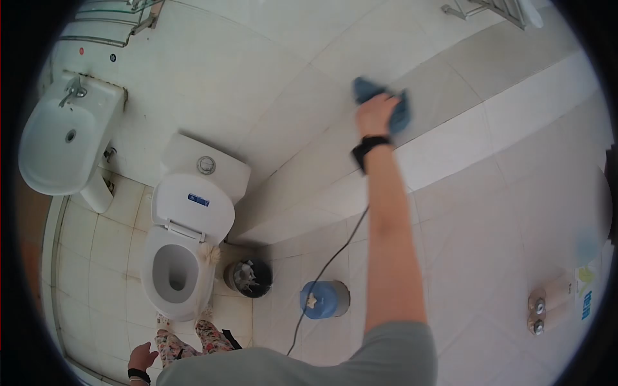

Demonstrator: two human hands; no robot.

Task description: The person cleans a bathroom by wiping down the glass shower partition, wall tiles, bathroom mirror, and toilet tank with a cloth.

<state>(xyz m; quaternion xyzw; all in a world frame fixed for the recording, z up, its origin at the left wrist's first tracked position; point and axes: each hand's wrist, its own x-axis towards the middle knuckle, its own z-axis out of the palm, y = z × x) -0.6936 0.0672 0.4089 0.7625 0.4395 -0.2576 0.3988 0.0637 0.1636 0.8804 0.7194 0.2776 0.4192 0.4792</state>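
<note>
My right hand (375,116) is stretched far forward, its fingers wrapped round a dark blue cloth (400,114). The cloth is bunched and slightly blurred, and it lies against the pale tiled wall by a grey ledge (444,83). A black band (371,148) circles that wrist, and a thin dark cord (328,264) runs from the arm down to my body. Low at the left, my left hand (143,358) hangs beside my flowered trousers with its fingers loosely apart. It holds nothing that I can see.
A white toilet (193,199) with its lid raised stands left of centre, beside a dark waste bin (262,273) of crumpled paper. At the left is a washbasin (48,151). The wall carries a blue paper holder (322,299), a twin fitting (538,309) and metal racks (496,9).
</note>
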